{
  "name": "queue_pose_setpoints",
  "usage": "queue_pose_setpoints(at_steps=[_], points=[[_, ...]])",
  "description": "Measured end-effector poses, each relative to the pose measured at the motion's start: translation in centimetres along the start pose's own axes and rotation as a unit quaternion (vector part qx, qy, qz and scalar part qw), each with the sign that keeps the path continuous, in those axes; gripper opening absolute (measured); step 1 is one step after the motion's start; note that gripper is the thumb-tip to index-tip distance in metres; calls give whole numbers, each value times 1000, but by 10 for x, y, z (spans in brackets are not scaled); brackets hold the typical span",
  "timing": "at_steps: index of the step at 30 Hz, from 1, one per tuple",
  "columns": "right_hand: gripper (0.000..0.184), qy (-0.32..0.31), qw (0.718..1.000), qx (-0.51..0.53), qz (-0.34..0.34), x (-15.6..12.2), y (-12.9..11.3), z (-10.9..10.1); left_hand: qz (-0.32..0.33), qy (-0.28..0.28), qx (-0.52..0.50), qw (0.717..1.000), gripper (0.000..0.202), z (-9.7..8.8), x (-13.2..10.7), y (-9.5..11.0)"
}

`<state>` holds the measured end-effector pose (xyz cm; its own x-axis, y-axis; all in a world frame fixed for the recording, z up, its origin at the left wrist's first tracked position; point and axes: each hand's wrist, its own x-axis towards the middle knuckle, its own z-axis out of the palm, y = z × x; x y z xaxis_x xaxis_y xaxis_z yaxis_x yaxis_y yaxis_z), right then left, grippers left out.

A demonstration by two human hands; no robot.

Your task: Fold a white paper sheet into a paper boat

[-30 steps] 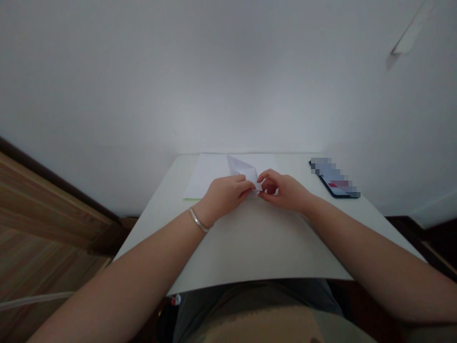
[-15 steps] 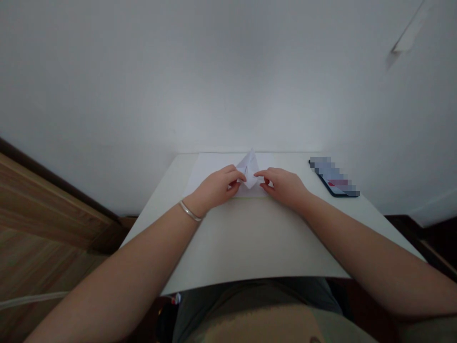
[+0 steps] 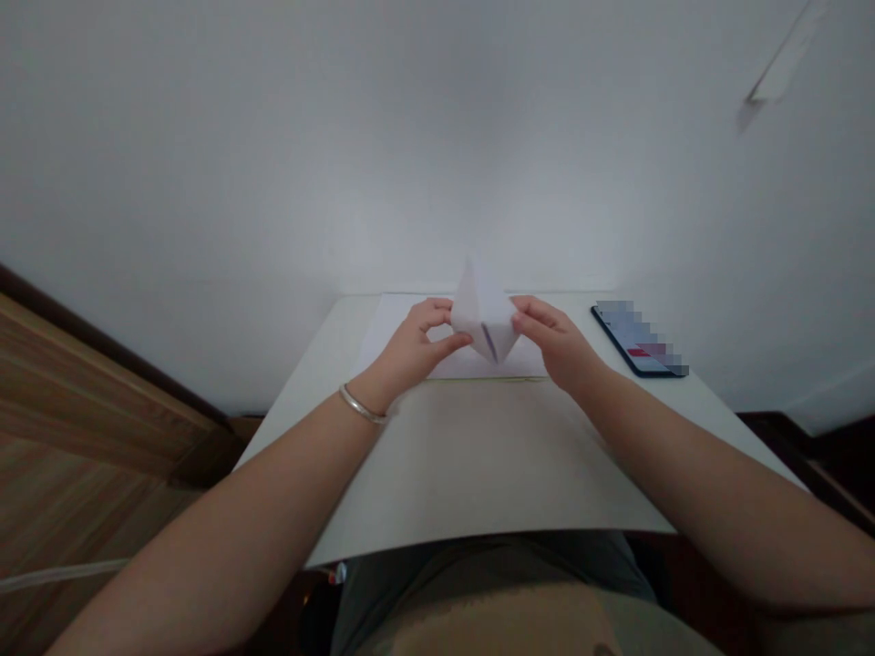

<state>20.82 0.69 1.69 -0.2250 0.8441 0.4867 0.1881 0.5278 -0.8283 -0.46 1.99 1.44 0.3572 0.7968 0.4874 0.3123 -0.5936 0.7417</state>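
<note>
Fingers of the left hand (image 3: pixel 416 344) are curved wide, thumb well apart from the forefinger, and hold the left side of a folded paper (image 3: pixel 487 314) between them, the thumb resting on its near face. Fingers of the right hand (image 3: pixel 564 339) are bent closer together, thumb and forefinger pinching its right corner. Two hands, then, and one folded paper, held between them over the middle of the table (image 3: pixel 506 465); whether its lower tip touches anything beneath, I cannot tell.

Its long axis runs from the person toward the wall (image 3: pixel 437 137), one tall peak pointing up and away, leaning slightly left, and a blunter tip pointing down toward the person, a little to the right. One dark slit runs down the near face to that lower tip. The peak is slightly blurred.

Behind and below lies one flat white sheet (image 3: pixel 389 333) with a thin greenish-yellow edge along its near side; how many layers it has is unclear. One phone (image 3: pixel 639 342) lies to the right, well apart from the right hand. One silvery bangle (image 3: pixel 360 405) circles the left wrist.
</note>
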Motion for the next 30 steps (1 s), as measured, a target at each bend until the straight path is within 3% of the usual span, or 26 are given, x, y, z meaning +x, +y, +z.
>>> queue_pose_setpoints(at_steps=[3,6,10,16,19,22,24,27,30], points=[[30,-55,981,161,91,-2,-6,4,-89,-2,-251,964,28,8,-1,10],[37,-91,964,221,120,-3,-6,11,-124,-4,-366,922,35,16,-3,15],[40,-100,949,248,167,-3,-2,15,-165,-70,-393,902,42,20,-3,19],[42,-125,945,248,176,-4,1,14,-166,-95,-430,882,45,18,-4,14],[40,-90,963,213,139,-3,1,14,-169,-81,-399,898,42,17,-4,12],[33,14,997,68,45,-2,0,5,-171,6,-307,936,34,16,-3,10],[25,57,988,-142,-29,-1,-1,-4,-174,57,-240,953,37,16,-2,7],[21,22,901,-419,-111,-1,-1,-16,-175,82,-175,966,44,16,-1,0],[22,-55,825,-544,-139,-1,3,-16,-154,95,-95,979,45,16,-3,-4]])
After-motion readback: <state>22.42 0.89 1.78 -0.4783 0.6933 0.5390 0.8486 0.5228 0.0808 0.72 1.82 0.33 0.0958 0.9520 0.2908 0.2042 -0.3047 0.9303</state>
